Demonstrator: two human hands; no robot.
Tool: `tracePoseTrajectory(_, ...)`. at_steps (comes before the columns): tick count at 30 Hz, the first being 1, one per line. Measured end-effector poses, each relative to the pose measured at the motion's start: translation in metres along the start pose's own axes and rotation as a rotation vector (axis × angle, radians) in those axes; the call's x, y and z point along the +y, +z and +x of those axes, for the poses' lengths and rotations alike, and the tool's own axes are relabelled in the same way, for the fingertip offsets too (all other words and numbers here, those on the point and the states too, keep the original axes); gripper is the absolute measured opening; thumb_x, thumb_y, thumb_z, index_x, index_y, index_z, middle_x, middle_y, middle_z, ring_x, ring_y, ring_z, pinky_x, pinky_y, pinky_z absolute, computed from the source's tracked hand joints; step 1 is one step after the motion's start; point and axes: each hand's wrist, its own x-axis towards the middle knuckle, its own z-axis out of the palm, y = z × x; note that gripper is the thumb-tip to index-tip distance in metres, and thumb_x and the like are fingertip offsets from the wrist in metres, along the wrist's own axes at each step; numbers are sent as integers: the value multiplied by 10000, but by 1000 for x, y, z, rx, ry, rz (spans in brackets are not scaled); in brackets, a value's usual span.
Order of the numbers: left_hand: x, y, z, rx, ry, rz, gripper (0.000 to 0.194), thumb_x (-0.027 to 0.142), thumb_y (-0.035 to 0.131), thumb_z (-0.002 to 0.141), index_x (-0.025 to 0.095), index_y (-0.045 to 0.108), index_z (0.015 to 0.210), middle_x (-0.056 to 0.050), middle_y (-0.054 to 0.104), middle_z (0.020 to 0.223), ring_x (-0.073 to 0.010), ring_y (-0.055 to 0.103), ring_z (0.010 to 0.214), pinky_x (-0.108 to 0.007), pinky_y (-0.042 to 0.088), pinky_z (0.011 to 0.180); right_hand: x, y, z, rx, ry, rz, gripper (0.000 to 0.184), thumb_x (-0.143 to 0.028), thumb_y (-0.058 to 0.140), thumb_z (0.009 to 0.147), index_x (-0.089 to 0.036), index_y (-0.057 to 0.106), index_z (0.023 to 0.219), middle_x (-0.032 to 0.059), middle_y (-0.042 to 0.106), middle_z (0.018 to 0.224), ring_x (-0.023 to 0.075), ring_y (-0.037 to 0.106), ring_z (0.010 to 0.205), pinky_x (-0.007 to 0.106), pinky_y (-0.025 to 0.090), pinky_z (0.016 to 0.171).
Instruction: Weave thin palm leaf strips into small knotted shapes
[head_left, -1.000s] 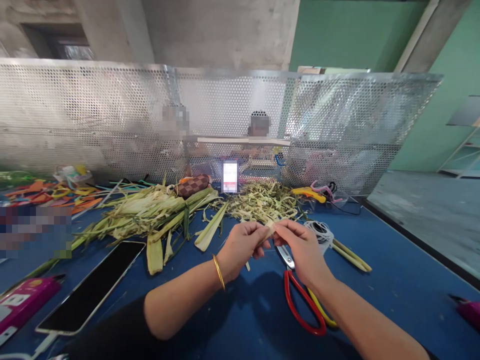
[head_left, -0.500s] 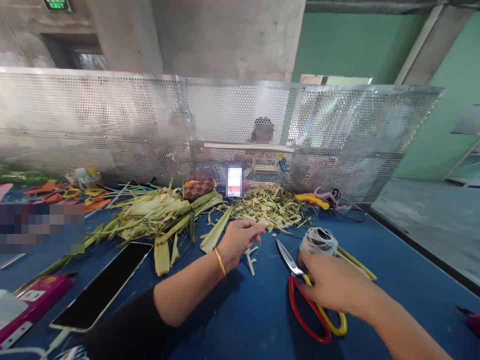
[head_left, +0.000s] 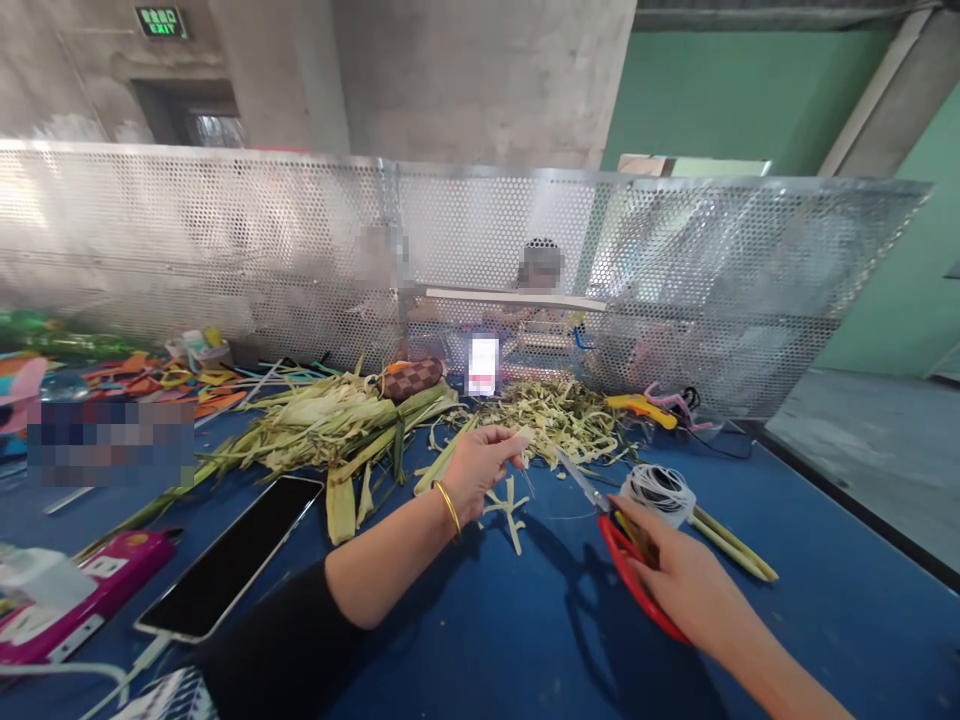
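Note:
My left hand (head_left: 480,472), with a gold bangle at the wrist, pinches a small pale strip of plant husk (head_left: 525,440). A thin thread or wire seems to hang below its fingers. My right hand (head_left: 671,560) is closed round the red and yellow handles of a pair of scissors (head_left: 628,582), lifted off the table, blades pointing at the left hand. Several narrow cut strips (head_left: 512,515) lie crossed on the table under the left hand. Close beyond the right hand sits a coil of white cord (head_left: 660,493).
Behind the hands are a heap of husk shreds (head_left: 570,415) and a pile of long husk leaves (head_left: 315,425). A phone (head_left: 232,560) and a magenta power strip (head_left: 101,590) lie left. A yellow glue gun (head_left: 641,408) rests by the perforated metal screen (head_left: 495,220).
My right hand has taken hold of the scissors and raised them from the table, blades now nearer the left hand. The left hand still pinches the strip. The view has shifted slightly left.

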Motion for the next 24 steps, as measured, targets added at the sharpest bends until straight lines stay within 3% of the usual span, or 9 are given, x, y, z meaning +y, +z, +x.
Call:
tracePoseTrajectory(3, -3, -1, 2, -7, 3, 7, 168, 222, 647, 756, 140, 561, 638, 35, 531, 505, 3, 254, 329, -181, 110, 356, 1, 1, 0, -23, -58, 448, 578, -405, 561, 730, -181, 486, 1258, 64, 657, 921, 226, 635, 847, 323, 509, 754)
tracePoseTrajectory(5, -5, -1, 2, -21, 1, 29, 178, 252, 654, 750, 139, 578, 635, 29, 547, 523, 1, 260, 335, -180, 119, 354, -2, 3, -2, -45, -48, 559, 629, -478, 633, 663, -171, 518, 1200, 44, 630, 854, 206, 621, 780, 307, 513, 729)
tracePoseTrajectory(11, -8, 4, -3, -63, -24, 94, 198, 322, 689, 699, 128, 649, 711, -28, 653, 683, -5, 304, 371, -181, 162, 356, -11, 6, -10, -30, -62, 526, 530, -405, 675, 683, -213, 556, 1162, 14, 614, 828, 175, 590, 741, 281, 506, 697)
tracePoseTrajectory(15, -8, 9, -7, -80, -44, 128, 235, 347, 713, 662, 120, 665, 702, -35, 657, 676, -11, 295, 381, -185, 180, 362, -11, 7, -9, 21, -73, 556, 445, -384, 688, 686, -198, 637, 1087, 36, 659, 827, 190, 611, 719, 265, 513, 636)
tracePoseTrajectory(24, -8, 11, -10, -129, -71, 165, 152, 266, 666, 712, 115, 682, 702, -40, 658, 663, -14, 276, 384, -187, 180, 365, -17, 7, -10, -57, 1, 653, 521, -431, 706, 660, -166, 651, 1106, 29, 680, 784, 209, 629, 721, 278, 506, 632)
